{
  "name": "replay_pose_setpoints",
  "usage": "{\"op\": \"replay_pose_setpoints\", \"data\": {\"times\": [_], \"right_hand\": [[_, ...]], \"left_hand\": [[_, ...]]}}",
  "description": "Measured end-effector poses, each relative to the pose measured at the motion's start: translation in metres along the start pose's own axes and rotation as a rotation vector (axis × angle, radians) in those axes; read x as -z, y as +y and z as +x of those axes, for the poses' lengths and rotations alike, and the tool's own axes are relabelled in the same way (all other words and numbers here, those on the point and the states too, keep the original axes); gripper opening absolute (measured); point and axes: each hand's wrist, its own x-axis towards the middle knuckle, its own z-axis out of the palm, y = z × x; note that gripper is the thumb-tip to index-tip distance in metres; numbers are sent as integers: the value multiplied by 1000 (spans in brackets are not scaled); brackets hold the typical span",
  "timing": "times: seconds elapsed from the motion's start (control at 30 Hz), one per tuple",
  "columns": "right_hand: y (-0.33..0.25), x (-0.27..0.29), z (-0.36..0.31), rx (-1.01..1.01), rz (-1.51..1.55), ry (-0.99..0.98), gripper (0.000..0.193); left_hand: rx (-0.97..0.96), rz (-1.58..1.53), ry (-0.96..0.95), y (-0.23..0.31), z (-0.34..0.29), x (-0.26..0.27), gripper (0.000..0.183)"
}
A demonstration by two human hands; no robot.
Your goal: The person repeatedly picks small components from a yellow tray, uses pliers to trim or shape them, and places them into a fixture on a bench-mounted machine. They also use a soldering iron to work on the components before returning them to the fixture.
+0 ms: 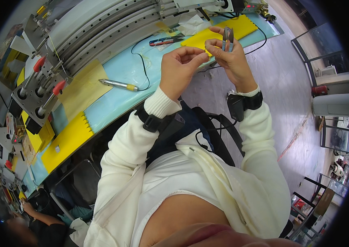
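Note:
Above the table's front edge, my left hand (pixel 181 68) is closed, thumb and forefinger pinched together on something too small to make out. Its fingertips nearly meet those of my right hand (pixel 234 61). Small cutters (pixel 227 40) with grey jaws and blue grips are tucked in the right hand, jaws pointing up and away. The right thumb and forefinger also pinch close to the left fingertips; a speck of yellow shows there. Behind both hands lies a yellow strip (pixel 240 27) with a notched edge. Red-and-black thread snips (pixel 166 41) rest left of it.
A silver pen-like tool (pixel 119 85) with a cable lies on the light blue mat (pixel 116 105). A rail machine (pixel 112 29) and red-handled clamps (pixel 59 87) stand beyond. Another yellow notched strip (pixel 68 142) is at the left. A co-worker's arm (pixel 38 214) shows lower left.

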Motion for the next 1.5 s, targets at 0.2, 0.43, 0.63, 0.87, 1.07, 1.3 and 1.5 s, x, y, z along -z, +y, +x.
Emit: {"op": "replay_pose_setpoints", "data": {"times": [0.2, 0.43, 0.63, 0.87, 1.07, 1.3, 1.5], "right_hand": [[0, -23, -5, 101, -37, -34, 57], [-7, -43, -8, 202, -128, -106, 55], [-7, -64, -16, 558, -474, -29, 57], [-6, -76, -15, 808, -846, -78, 72], [-15, -91, -3, 809, -812, -128, 71], [-27, -114, 4, 537, -534, -187, 63], [-30, -127, -3, 624, -674, -135, 65]], "left_hand": [[-119, -90, 81, 2, -7, 14, 13], [-135, -84, 119, 13, -18, 19, 10], [-122, -28, 190, 28, -26, 27, 12], [-23, -193, 224, 40, -39, 39, 13], [-96, -205, 288, 42, -45, 53, 15], [-116, -186, 277, 50, -51, 73, 17], [-39, -319, 275, 59, -51, 83, 17]]}}
